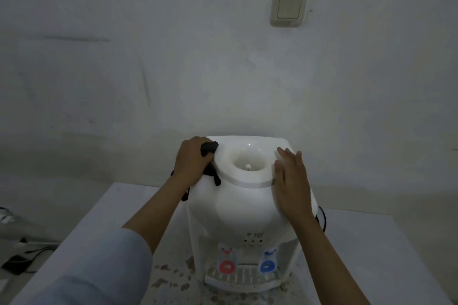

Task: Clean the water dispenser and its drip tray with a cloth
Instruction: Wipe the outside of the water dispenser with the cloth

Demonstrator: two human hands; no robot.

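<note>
A white desk [371, 250], spotted with brown stains in front, is carrying a white water dispenser [238, 208] that is standing upright against the grey wall [173, 57], with its ribbed drip tray [241, 277] sitting at the base below the red tap [226, 266] and blue tap [267, 265]. The left hand [192, 162] is curling its grip around a dark cloth [209, 156] and pressing it on the dispenser's top left corner, while the right hand [292, 181] is lying flat, fingers straight, on the top right side. A beige wall switch [289, 6] is sitting high on the wall.
</note>
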